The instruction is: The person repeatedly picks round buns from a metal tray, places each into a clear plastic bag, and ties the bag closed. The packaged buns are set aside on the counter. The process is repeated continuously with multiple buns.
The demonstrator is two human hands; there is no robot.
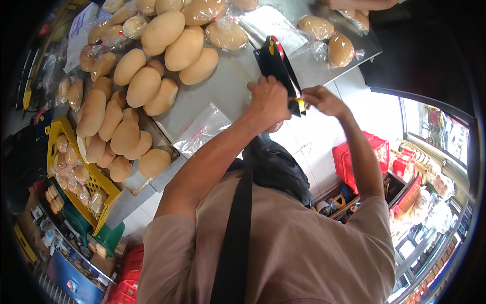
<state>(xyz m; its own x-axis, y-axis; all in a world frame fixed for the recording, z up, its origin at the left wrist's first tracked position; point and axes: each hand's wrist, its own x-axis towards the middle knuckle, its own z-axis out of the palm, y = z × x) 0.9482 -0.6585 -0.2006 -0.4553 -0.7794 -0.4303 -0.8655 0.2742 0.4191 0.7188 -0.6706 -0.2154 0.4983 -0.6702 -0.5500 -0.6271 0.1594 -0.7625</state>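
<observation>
A black bag-neck tape dispenser [276, 64] with a red ring and yellow parts stands tilted at the edge of the metal table [231, 81]. My left hand [269, 99] is curled over its near left side. Just below that hand, part of a brown bun [274, 127] shows, mostly hidden by my wrist. My right hand [322, 99] has its fingertips drawn together at the dispenser's yellow lower end. Whether they pinch a bag neck there is too small to tell. A flat clear plastic bag [205, 129] lies on the table left of my forearm.
Unwrapped bread rolls [143, 87] are heaped on the left. Bagged rolls [226, 35] lie behind, others [341, 49] at the right corner, where another person's forearm [360, 3] reaches in. A yellow crate [108, 190] stands lower left, a red crate [343, 159] on the right.
</observation>
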